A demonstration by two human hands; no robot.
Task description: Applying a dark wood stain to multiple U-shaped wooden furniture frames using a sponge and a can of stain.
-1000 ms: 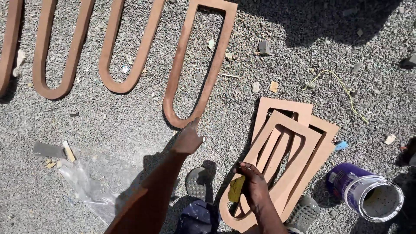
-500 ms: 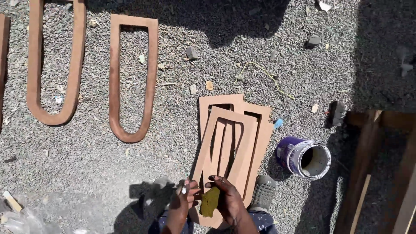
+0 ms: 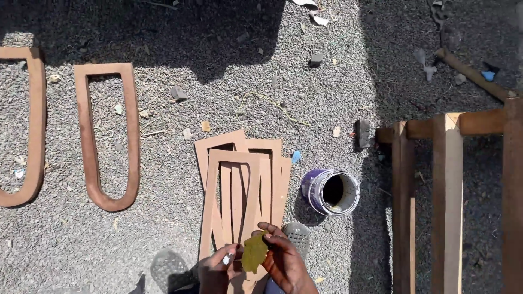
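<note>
Olive-yellow and crumpled, a small rag (image 3: pixel 254 252) sits at the bottom of the view, pinched between both hands. The right hand (image 3: pixel 284 260) curls around it from about three o'clock, fingers bent and closed on its edge. The left hand (image 3: pixel 217 268) meets it from nine o'clock, fingers partly folded, with a small pale object at the fingertips that is too tiny to make out. Both wrists are cut off by the lower frame edge.

Directly under the hands lies a stack of flat U-shaped wooden cutouts (image 3: pixel 239 188), pale brown, reaching toward twelve o'clock; how many pieces are in it cannot be told. Two sandals (image 3: pixel 297 235) show beside the stack's near end, one partly hidden behind the right hand, the other in shadow at seven o'clock.

At two o'clock from the hands, just beside the stack, a purple paint tin (image 3: pixel 331 191) lies tilted on the gravel (image 3: pixel 180 234), its mouth open; its contents are hard to read.

Farther left, at ten o'clock, a darker brown U-shaped frame (image 3: pixel 131 130) lies alone, and another at the left edge is cropped. At three o'clock stands a wooden frame of upright posts (image 3: pixel 449 196), partly cut off.
</note>
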